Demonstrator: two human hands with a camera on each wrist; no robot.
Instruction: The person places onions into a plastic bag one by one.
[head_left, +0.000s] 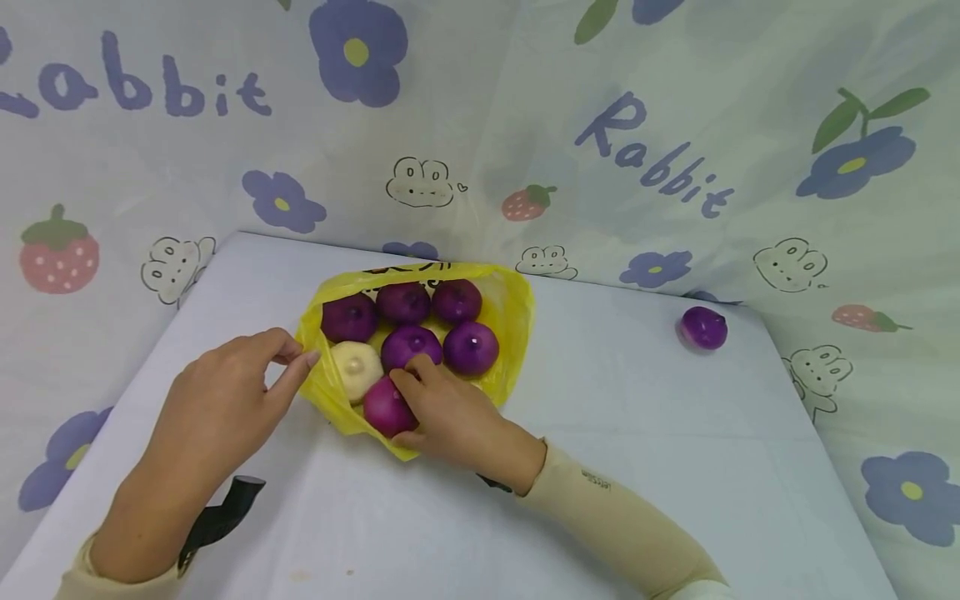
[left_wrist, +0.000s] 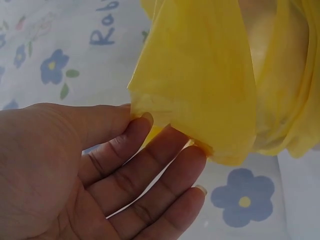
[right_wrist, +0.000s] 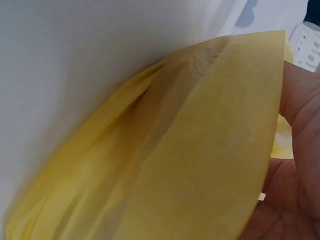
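Observation:
A yellow plastic bag (head_left: pixel 517 333) lies with its mouth spread wide, several purple onions (head_left: pixel 471 347) and one pale onion (head_left: pixel 356 372) inside. My left hand (head_left: pixel 225 400) pinches the bag's left rim between thumb and fingers; the left wrist view shows the thin yellow plastic (left_wrist: pixel 195 85) at the fingertips. Over the bag's front edge reaches my right hand (head_left: pixel 457 417), its fingers and thumb around a brighter purple onion (head_left: pixel 385 408) at the front of the bag. In the right wrist view the bag's side hides most of that hand and the onion.
One more purple onion (head_left: pixel 703 327) sits alone at the far right of the white table (head_left: pixel 637 467). Behind the table hangs a cloth (head_left: pixel 480 125) printed with flowers, rabbits and strawberries. A black strap end (head_left: pixel 232 504) sticks out beside the left wrist.

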